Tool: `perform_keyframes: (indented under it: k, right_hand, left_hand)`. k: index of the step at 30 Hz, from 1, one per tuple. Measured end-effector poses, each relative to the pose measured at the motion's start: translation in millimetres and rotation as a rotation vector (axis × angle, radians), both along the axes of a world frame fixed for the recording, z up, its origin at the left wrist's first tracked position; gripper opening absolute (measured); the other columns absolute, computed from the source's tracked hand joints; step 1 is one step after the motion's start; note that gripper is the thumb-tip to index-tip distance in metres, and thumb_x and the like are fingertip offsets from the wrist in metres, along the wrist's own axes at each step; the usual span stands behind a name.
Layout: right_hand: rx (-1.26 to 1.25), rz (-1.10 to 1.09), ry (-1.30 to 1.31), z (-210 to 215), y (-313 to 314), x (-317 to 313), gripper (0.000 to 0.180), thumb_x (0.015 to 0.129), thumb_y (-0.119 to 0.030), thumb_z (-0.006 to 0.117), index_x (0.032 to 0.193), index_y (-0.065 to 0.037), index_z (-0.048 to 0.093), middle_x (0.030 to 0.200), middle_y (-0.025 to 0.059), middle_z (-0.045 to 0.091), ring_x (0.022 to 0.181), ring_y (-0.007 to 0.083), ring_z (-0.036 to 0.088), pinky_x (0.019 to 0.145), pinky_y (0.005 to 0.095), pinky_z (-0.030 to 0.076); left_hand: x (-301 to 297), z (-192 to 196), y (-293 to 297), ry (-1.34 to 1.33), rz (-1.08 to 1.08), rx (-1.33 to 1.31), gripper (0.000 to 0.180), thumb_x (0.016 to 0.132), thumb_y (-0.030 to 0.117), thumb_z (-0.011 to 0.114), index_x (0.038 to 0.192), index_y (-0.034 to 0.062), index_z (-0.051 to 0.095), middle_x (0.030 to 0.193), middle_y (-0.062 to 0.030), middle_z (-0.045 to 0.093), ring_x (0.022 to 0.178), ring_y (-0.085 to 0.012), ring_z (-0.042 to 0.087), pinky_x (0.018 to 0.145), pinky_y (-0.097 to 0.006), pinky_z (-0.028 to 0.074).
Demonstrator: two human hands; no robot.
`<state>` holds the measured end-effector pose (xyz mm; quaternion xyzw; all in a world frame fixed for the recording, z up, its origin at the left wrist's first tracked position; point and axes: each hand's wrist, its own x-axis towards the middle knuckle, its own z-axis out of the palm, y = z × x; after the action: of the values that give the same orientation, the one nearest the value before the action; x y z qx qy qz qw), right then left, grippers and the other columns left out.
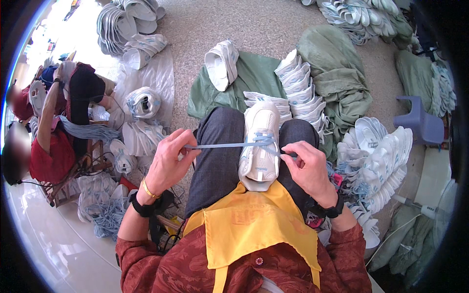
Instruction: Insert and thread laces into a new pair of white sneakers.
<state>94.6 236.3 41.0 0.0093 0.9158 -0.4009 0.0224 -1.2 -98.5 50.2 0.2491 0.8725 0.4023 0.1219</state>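
Observation:
A white sneaker (253, 165) rests between my thighs, with blue lacing threaded across part of its upper. My left hand (172, 161) pinches one end of the blue shoelace (220, 146), which is pulled taut sideways from the shoe. On the other side, my right hand (309, 168) is closed in a pinch beside the shoe's eyelets, with a short length of the same lace running to its fingertips. A yellow apron (259, 219) covers my lap behind the shoe.
Stacked white shoe uppers (300, 90) stand ahead on a green cloth (264, 73). More stacked uppers (386, 156) lie at right near a purple stool (419, 122). Bundled blue laces (110, 219) sit at lower left. Two people in red (51, 151) work at left.

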Motion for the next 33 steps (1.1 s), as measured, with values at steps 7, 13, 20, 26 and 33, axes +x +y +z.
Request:
perform_keyframes:
  k: [7,13,20,26,33]
  right_hand:
    - [0.106,0.131,0.093,-16,-17,-12,0.011,0.089,-0.009,0.075,0.097,-0.003,0.069,0.097,0.0102,0.067,0.081,0.0315,0.07,0.068,0.0408,0.056]
    - [-0.027,0.102,-0.021,-15,-23,-17,0.011,0.09,-0.006,0.072,0.096,-0.004,0.063,0.097,0.0137,0.064,0.081,0.0388,0.068,0.07,0.0472,0.055]
    - [0.133,0.144,0.081,-17,-25,-19,0.012,0.092,-0.005,0.069,0.101,-0.005,0.062,0.095,0.0159,0.067,0.083,0.0416,0.068,0.068,0.0476,0.055]
    - [-0.178,0.037,-0.129,-31,-18,-30,0.009,0.096,-0.008,0.069,0.092,-0.001,0.066,0.075,0.0115,0.07,0.066,0.0253,0.07,0.061,0.0371,0.053]
    - [-0.376,-0.054,-0.468,-29,-8,-39,0.014,0.095,-0.01,0.071,0.092,0.004,0.068,0.069,0.0079,0.069,0.059,0.0079,0.061,0.057,0.0281,0.049]
  left_hand:
    - [-14,15,21,0.167,0.06,0.034,0.016,0.089,-0.002,0.072,0.09,-0.0004,0.057,0.081,-0.0106,0.054,0.066,-0.025,0.056,0.061,-0.033,0.045]
    - [-22,17,27,0.249,0.05,0.074,0.015,0.09,-0.003,0.071,0.09,-0.0008,0.056,0.081,-0.0103,0.053,0.066,-0.0238,0.055,0.061,-0.033,0.046]
    - [-23,14,28,0.191,0.068,0.099,0.016,0.087,-0.005,0.07,0.092,-0.0005,0.056,0.082,-0.015,0.056,0.069,-0.0335,0.059,0.063,-0.04,0.049]
    - [-28,9,27,0.244,0.059,0.094,0.013,0.091,-0.004,0.07,0.091,-0.002,0.058,0.081,-0.0101,0.055,0.067,-0.0221,0.058,0.061,-0.032,0.048]
    - [-30,7,27,0.238,0.054,0.101,0.012,0.091,-0.004,0.07,0.092,-0.0021,0.058,0.083,-0.01,0.056,0.068,-0.0211,0.06,0.062,-0.031,0.049]
